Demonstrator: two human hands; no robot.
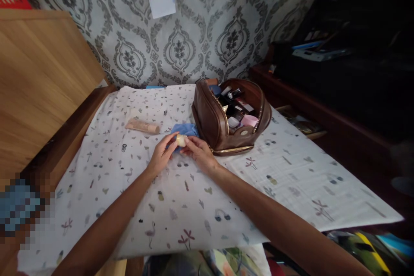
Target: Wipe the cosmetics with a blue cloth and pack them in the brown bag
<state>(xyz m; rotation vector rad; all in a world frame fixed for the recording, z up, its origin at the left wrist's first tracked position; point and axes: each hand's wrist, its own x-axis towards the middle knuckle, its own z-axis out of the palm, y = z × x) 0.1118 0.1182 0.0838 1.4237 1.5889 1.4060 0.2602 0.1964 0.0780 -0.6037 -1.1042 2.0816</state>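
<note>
My left hand [161, 154] and my right hand [199, 152] meet over a white patterned cloth [181, 189], fingers pinched together on a small cream-coloured round object [181, 140]. A blue cloth [185, 131] lies just behind the hands. An open brown leather pouch [211, 123] filled with cosmetics stands right of it, close to my right hand. A beige tube [142, 126] lies on the cloth to the left, apart from my hands.
A wooden panel [39, 77] rises at the left. Patterned wallpaper [181, 30] is behind, with a white note [162, 4] stuck on it. Dark wooden furniture [323, 112] with clutter stands at the right. Colourful fabric [371, 246] lies below the cloth's near edge.
</note>
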